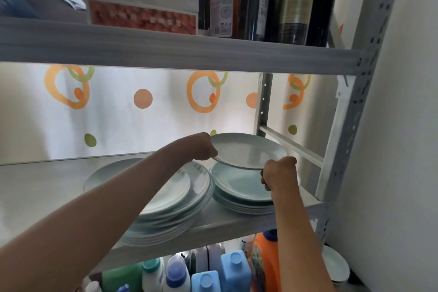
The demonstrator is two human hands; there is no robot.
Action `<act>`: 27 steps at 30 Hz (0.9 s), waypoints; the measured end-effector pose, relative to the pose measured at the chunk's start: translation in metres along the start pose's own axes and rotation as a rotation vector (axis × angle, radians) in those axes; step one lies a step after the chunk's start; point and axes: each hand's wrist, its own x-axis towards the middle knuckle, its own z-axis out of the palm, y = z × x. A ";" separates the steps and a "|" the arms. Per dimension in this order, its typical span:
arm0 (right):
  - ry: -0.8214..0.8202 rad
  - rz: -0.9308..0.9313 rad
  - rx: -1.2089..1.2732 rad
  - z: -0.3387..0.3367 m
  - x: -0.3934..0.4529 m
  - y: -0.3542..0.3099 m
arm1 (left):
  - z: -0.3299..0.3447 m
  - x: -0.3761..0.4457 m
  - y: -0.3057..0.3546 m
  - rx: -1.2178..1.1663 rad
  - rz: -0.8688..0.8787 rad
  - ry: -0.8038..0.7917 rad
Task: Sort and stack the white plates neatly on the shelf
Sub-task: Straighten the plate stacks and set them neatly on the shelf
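Note:
A white plate (248,149) hangs level just above the smaller right stack of plates (241,187) on the middle shelf (225,223). My left hand (203,149) grips its left rim and my right hand (279,173) grips its near right rim. A larger stack of wide white plates (180,197) sits to the left, partly hidden by my left forearm and overhanging the shelf's front edge.
The upper shelf (166,47) carries boxes (142,2) and several bottles (272,0). Detergent bottles (213,272) stand below. More white plates (336,265) lie low at the right, outside the grey upright post (348,130). A dotted curtain hangs behind.

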 end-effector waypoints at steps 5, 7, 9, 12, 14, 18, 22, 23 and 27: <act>0.013 0.005 -0.101 -0.006 0.012 0.000 | 0.010 -0.001 0.007 0.113 0.037 -0.135; 0.009 0.002 -0.132 -0.005 0.014 0.001 | 0.013 0.000 0.005 0.166 0.044 -0.181; 0.022 -0.006 -0.166 -0.006 0.015 0.001 | 0.015 0.003 0.002 0.164 0.061 -0.182; 0.047 -0.037 -0.331 -0.007 0.015 0.001 | 0.016 0.006 -0.001 0.179 0.089 -0.117; 0.093 -0.111 -0.548 -0.009 0.015 0.002 | 0.015 0.007 -0.004 0.179 0.092 -0.061; 0.156 -0.225 -0.816 -0.015 0.011 -0.001 | 0.010 0.002 -0.006 0.129 0.119 0.061; 0.113 -0.215 -0.945 -0.022 0.008 -0.012 | 0.012 -0.014 -0.010 0.199 0.280 0.248; 0.118 -0.232 -0.941 -0.021 0.007 -0.013 | 0.014 -0.016 -0.013 0.218 0.318 0.285; 0.068 -0.426 -0.697 0.002 -0.004 -0.012 | 0.011 -0.025 -0.021 0.132 0.355 0.345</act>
